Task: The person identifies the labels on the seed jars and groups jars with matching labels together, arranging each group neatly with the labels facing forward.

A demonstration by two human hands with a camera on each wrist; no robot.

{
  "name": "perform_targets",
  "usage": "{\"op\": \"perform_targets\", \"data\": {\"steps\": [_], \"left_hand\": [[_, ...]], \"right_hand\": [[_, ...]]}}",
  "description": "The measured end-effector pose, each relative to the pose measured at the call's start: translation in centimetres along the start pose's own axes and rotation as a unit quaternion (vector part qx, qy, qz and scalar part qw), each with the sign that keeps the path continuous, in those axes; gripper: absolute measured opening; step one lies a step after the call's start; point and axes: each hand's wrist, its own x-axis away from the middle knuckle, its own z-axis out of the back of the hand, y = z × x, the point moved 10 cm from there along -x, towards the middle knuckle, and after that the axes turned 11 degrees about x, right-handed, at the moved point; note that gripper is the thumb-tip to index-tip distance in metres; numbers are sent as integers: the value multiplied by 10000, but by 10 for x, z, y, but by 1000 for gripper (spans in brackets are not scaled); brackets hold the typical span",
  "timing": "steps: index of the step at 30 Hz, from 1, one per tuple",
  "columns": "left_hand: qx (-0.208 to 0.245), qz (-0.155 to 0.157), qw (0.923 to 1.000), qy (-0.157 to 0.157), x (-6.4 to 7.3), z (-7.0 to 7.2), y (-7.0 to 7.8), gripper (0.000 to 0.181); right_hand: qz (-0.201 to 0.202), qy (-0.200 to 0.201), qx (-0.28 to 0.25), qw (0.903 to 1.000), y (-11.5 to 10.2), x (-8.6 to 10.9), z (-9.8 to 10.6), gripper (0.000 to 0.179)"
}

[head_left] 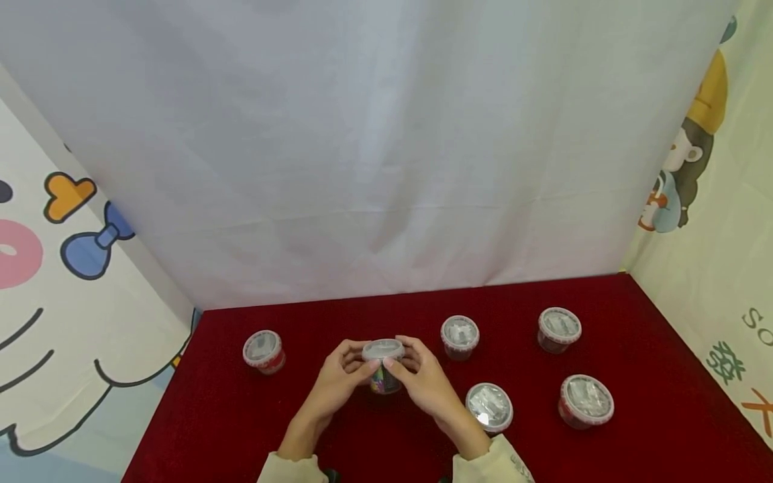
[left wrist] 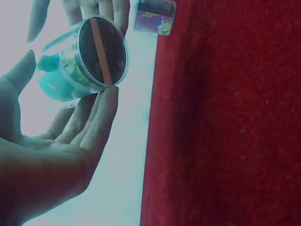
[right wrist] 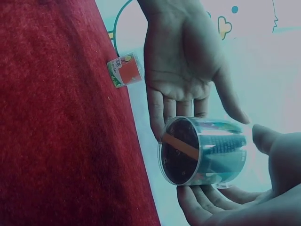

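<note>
Both hands hold one small clear plastic tub [head_left: 386, 384] upright above the red cloth, its lid [head_left: 383, 347] facing up. My left hand [head_left: 339, 384] grips its left side, and my right hand [head_left: 426, 384] grips the right. The thumbs meet the near side just under the rim, while the fingers wrap round the sides. A colourful label covers the tub wall [right wrist: 223, 149]. Through the clear bottom, the left wrist view shows something dark [left wrist: 89, 49] with an orange strip [left wrist: 99, 52] across it. What lies under the lid is hard to make out.
Several similar lidded tubs stand on the red cloth [head_left: 362, 443]: one tub [head_left: 264, 352] to the left, others to the right, including a near tub [head_left: 489, 406] beside the right forearm. A pale curtain [head_left: 386, 168] closes the back; printed sheets flank both sides.
</note>
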Motion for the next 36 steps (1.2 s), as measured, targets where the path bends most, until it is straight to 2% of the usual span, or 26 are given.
{"op": "perform_targets", "data": {"steps": [3,6,13,18,23,26,32,36], "left_hand": [[-78,2,10000,29,1,-1,2,50],[-98,45,9999,-91,1,-2,3,50],[140,294,9989,-350,2,0,1,55],[88,157,9998,-121,3,2,4,52],[-49,62,9999,124,4,1,6,48],[-56,130,9999,99,6,0,6,48],[38,227,9996,-172,9,-2,6,54],[91,133,9999,18,10,0,8,51]], "right_hand": [[16,-57,-25,10000,-1,0,-1,56],[-8,-91,-128,9999,-1,0,1,55],[-75,-278,-307,9991,-3,1,0,54],[-178,-211,-287,9992,-3,1,-2,55],[-117,-183,-218,9995,-5,1,-4,56],[-96,-210,-290,9993,-4,1,-4,55],[-97,-328,-457,9984,-5,2,-6,56],[-151,-277,-465,9984,-5,2,-6,57]]}}
